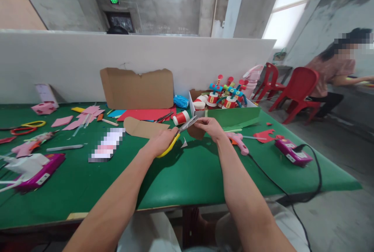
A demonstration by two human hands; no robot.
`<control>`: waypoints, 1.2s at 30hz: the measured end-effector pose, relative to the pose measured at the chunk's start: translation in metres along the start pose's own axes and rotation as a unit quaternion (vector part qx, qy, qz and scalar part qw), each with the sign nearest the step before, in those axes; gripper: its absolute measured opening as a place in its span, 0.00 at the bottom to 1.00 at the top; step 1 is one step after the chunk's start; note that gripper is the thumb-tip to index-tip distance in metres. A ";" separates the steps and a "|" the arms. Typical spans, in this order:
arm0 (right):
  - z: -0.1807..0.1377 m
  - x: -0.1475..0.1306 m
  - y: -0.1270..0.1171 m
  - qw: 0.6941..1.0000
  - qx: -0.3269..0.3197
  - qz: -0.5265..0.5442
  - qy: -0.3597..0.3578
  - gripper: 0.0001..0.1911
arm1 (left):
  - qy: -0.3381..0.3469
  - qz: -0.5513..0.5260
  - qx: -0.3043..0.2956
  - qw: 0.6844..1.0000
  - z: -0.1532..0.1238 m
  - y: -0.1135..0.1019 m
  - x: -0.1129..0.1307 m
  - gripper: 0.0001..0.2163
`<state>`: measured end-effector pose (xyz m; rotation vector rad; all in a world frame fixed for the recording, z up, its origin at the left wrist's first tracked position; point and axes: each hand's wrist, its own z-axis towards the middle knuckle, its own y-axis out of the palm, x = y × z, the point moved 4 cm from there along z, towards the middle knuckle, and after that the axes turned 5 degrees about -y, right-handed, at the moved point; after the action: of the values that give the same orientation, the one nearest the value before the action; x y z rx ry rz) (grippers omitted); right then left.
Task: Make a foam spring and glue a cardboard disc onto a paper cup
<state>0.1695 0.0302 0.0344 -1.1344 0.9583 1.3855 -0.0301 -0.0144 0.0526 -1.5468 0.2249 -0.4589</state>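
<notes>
My left hand (161, 141) is closed round yellow-handled scissors (178, 137), whose blades point up and right. My right hand (209, 128) pinches a small brown cardboard piece (199, 131) against the blades. A tiny cut scrap (184, 143) lies on the green table (181, 174) just below the scissors. Both hands hover above the middle of the table.
A cut cardboard sheet (144, 127), red paper (144, 114), a red-and-white paper cup (181, 118), a box of paper-cup figures (226, 98), a pink glue gun (239, 142), purple devices (292, 152) with a black cable. A large cardboard (137, 88) leans on a white partition. A seated person (336, 76) and red chairs are at right.
</notes>
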 end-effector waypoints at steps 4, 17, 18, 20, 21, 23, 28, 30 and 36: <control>-0.001 0.000 0.006 1.000 -0.022 0.004 -0.002 0.13 | -0.002 0.000 0.009 1.000 0.002 0.002 0.002 0.13; 0.000 0.002 0.004 1.000 -0.022 -0.022 0.005 0.14 | -0.023 0.019 -0.040 0.999 0.001 0.004 0.003 0.16; 0.000 0.002 0.004 0.999 -0.022 -0.025 0.006 0.14 | -0.022 0.022 -0.040 0.999 0.001 0.004 0.003 0.15; -0.001 0.001 0.004 0.999 -0.025 -0.032 0.008 0.15 | -0.020 0.026 -0.042 0.999 0.000 0.003 0.003 0.15; -0.001 0.000 0.004 0.999 -0.026 -0.034 0.009 0.15 | -0.018 0.026 -0.043 0.999 -0.001 0.003 0.003 0.15; -0.002 0.000 0.003 0.999 -0.027 -0.039 0.012 0.15 | -0.016 0.023 -0.045 0.999 -0.002 0.002 0.004 0.14; -0.003 -0.001 -0.001 0.999 -0.023 -0.040 0.025 0.16 | -0.015 -0.001 -0.022 1.000 -0.001 0.001 -0.001 0.14; -0.003 -0.001 -0.003 0.999 -0.013 -0.033 0.023 0.16 | -0.010 -0.020 0.009 1.000 0.002 0.004 -0.008 0.13; -0.002 -0.004 0.001 1.000 -0.002 -0.010 0.008 0.14 | -0.054 -0.191 0.162 0.967 0.017 0.015 -0.032 0.14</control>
<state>0.1688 0.0270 0.0380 -1.1574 0.9533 1.3638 -0.0492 0.0141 0.0339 -1.2861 -0.2308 -0.6765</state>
